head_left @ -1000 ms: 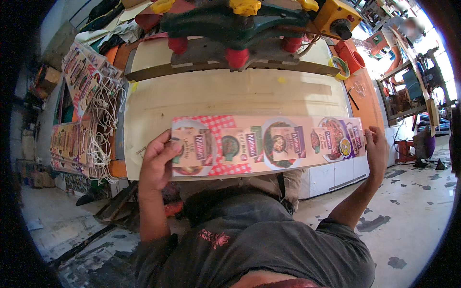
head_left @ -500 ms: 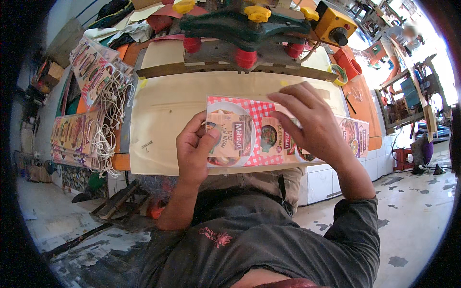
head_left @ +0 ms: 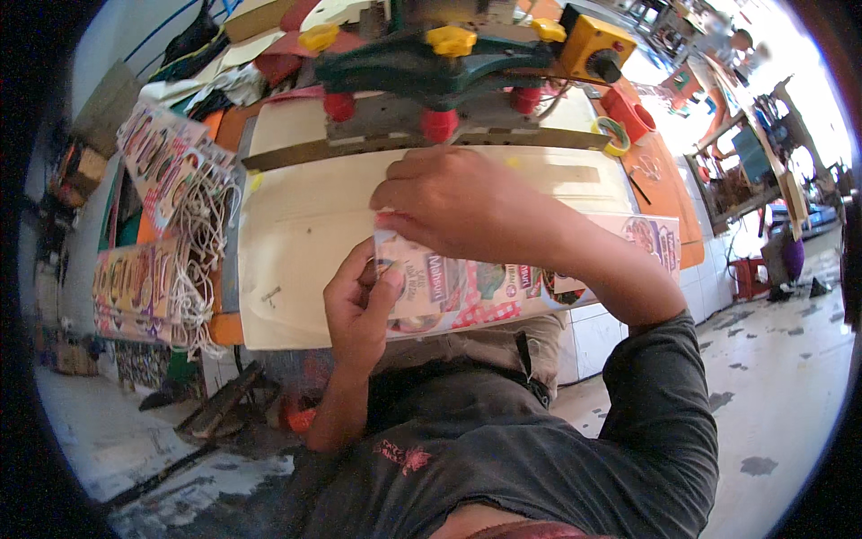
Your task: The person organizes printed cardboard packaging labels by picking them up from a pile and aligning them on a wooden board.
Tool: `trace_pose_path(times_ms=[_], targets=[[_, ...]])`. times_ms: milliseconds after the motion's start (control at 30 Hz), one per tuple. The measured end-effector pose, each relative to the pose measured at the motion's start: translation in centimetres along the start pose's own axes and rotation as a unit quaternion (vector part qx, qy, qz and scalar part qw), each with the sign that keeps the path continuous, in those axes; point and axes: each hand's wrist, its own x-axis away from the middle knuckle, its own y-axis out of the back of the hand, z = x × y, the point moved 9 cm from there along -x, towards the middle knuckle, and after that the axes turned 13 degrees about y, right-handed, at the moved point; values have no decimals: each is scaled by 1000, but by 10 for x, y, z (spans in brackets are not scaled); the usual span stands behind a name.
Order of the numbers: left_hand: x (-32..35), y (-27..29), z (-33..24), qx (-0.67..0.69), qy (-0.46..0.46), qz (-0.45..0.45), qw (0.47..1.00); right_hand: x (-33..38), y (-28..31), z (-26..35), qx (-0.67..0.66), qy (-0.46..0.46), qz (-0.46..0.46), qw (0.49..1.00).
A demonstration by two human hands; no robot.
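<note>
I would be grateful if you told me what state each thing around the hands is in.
Left hand: closed on the left end of the printed strip, thumb on top.
Printed strip: spread out, partly covered.
Right hand: fingers bent at the strip's upper left corner, grip unclear.
Printed sheets on the left: stacked in piles.
White strings: slack and tangled.
Yellow control box: on or off, cannot tell.
</note>
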Motion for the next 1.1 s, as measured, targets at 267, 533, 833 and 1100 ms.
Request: trace_pose_path(times_ms=[267, 533, 833, 1100], targets=[[0, 6, 2, -24, 3, -25, 999, -7, -5, -7, 41, -2, 59, 997], [-3, 8, 3, -18, 23, -21, 999, -11, -13, 10, 166, 71, 13, 983], [-10, 0, 1, -23, 17, -51, 998, -3, -6, 24, 188, 74, -44, 978], [-11, -11, -15, -9, -31, -67, 997, 6, 6, 21, 212, 26, -86, 973]])
